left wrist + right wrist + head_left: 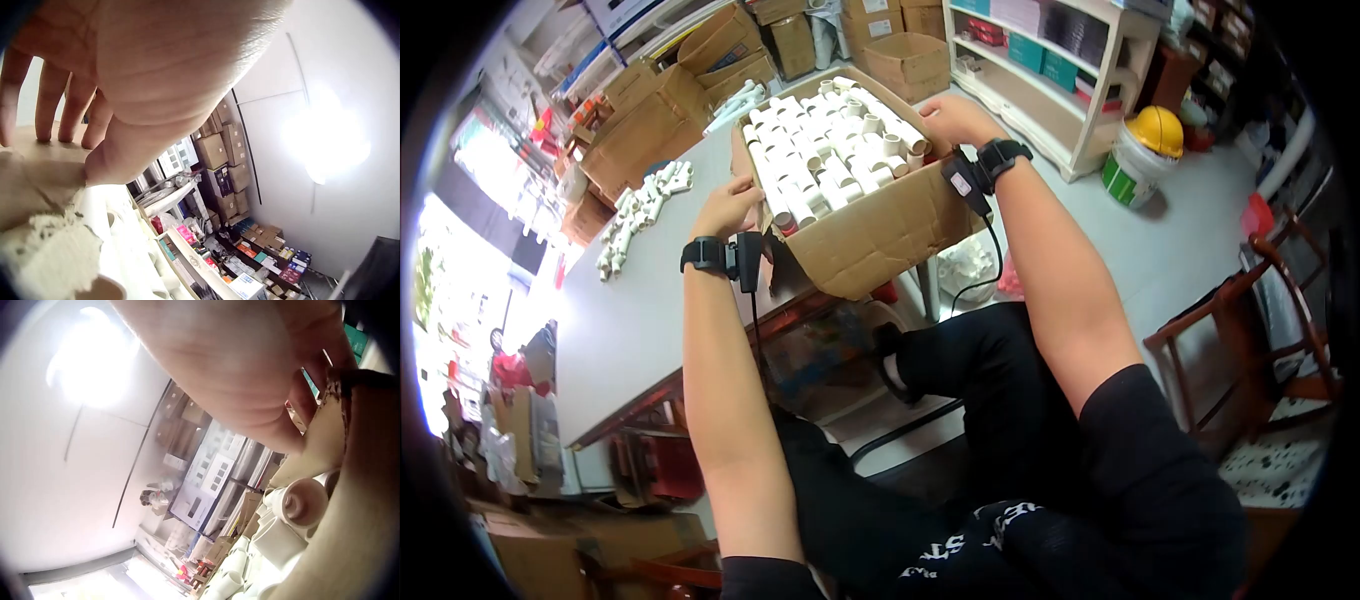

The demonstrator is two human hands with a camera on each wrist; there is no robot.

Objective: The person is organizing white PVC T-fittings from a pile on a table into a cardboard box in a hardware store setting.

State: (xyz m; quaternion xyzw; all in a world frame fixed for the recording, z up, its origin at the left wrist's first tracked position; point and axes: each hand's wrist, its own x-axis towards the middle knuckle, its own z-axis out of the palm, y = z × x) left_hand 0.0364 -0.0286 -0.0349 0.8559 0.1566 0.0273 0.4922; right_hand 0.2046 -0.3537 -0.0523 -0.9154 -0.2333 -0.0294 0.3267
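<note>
An open cardboard box (870, 240) full of white pipe fittings (830, 150) sits tilted at the table's near edge. My left hand (728, 208) grips its left wall, thumb on the inner side; in the left wrist view the fingers of that hand (137, 69) lie over the cardboard (37, 181). On the right wall my right hand (962, 122) holds the upper edge, and in the right wrist view the thumb of the right hand (237, 375) presses the cardboard (319, 440) beside the fittings (300, 503).
Loose white fittings (640, 210) lie in a pile on the table (615, 340), left of the box. A white shelf (1040, 85), a bucket (1128, 175) with a yellow helmet (1156, 132) and a wooden chair (1250, 340) stand to the right. Cardboard boxes (908, 65) are behind.
</note>
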